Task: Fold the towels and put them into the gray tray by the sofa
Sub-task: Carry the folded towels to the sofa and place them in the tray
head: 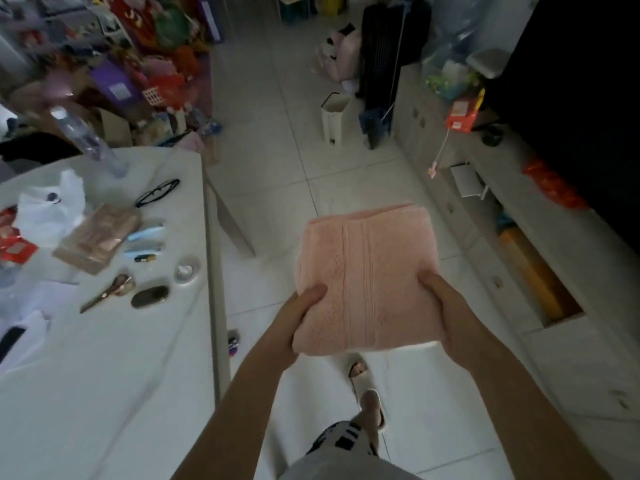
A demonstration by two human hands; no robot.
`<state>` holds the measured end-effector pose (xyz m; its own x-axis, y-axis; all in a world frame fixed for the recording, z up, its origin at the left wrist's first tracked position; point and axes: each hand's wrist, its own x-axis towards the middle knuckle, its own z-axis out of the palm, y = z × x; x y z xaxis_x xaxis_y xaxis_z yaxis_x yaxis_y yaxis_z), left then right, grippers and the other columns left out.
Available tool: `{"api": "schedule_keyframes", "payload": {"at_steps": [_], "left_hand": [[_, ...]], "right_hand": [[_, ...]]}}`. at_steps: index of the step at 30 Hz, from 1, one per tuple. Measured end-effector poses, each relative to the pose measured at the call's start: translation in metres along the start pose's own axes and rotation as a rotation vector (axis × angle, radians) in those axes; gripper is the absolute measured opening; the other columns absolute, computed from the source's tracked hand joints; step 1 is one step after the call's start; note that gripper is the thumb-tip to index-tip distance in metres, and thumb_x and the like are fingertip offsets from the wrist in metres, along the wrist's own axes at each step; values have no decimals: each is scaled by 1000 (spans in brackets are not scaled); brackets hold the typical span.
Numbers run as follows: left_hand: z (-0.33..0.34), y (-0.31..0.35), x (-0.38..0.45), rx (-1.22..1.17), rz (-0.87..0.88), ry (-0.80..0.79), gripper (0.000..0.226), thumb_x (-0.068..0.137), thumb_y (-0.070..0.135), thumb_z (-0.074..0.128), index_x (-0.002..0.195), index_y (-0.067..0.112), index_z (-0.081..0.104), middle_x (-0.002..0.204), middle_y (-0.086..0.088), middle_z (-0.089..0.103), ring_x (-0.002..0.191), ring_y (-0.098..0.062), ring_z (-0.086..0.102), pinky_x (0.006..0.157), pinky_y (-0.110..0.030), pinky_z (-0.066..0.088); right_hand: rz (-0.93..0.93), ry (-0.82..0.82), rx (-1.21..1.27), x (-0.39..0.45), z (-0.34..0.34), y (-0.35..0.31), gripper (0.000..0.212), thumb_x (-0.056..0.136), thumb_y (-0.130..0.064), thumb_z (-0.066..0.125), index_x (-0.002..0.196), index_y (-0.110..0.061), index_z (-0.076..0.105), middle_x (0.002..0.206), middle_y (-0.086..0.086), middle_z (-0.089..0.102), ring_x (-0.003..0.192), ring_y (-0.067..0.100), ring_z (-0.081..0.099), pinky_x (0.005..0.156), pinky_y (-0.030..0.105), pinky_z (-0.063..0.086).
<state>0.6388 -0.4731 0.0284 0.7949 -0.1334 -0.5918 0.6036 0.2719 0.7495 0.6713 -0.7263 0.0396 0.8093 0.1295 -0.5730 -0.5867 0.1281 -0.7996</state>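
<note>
**Folded towel being carried, tray nowhere in view**

Folding is looking finished for this one piece: the pink terry-cloth towel with ribbed stripes (367, 275) is sitting as a thick, squared bundle, held in the air above the pale tiled floor (277, 133), just right of the white table (104, 341) and not touching it. What is remaining, judging by the task, is the delivery. No gray tray or sofa is showing anywhere here, so how far off the drop point is cannot be told, nor whether other towels are waiting.

Both hands are gripping the near edge of the bundle. The left hand (298, 317) is clamping the left corner, thumb lying on top, fingers hidden underneath. The right hand (450, 313) is doing likewise at the right corner. Neither hand is spread; each is pinching the cloth layers between thumb and fingers.
</note>
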Motion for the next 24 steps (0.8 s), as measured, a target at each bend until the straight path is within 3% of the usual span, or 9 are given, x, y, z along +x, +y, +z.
{"api": "schedule_keyframes", "payload": {"at_steps": [4,10,14,20,24], "left_hand": [[8,68,80,-20,1,27,90,65,56,76,140,15,48,129,-13,66,117,-32,64,102,-56,48],[1,163,191,-69,32,65,75,75,51,70,138,13,51,124,-11,69,114,-29,66,101,-54,49],[-13,228,275,-108,62,127,76,74,48,70,139,12,49,127,-13,67,116,-31,65,102,-54,49],[-43,335,392,-180,111,224,73,75,49,68,136,14,49,124,-13,68,111,-29,68,96,-51,54],[-78,399,439,-279,149,299,81,69,51,75,136,14,48,121,-14,70,109,-31,68,87,-48,58]], "right_hand": [[18,3,7,86,1,-69,45,87,-51,59,121,-22,64,109,2,76,101,23,72,95,47,52],[37,-13,-5,217,17,-170,35,92,-45,57,117,-22,66,109,0,76,104,21,70,90,39,52],[40,-102,-51,322,36,-231,32,92,-47,55,114,-26,65,101,-4,78,90,13,74,76,34,53],[84,-243,-177,483,86,-336,50,78,-58,62,119,-29,62,110,-2,76,103,21,70,84,40,53],[104,-344,-267,569,142,-402,36,85,-55,59,113,-33,63,105,-6,77,101,18,70,80,37,52]]}}
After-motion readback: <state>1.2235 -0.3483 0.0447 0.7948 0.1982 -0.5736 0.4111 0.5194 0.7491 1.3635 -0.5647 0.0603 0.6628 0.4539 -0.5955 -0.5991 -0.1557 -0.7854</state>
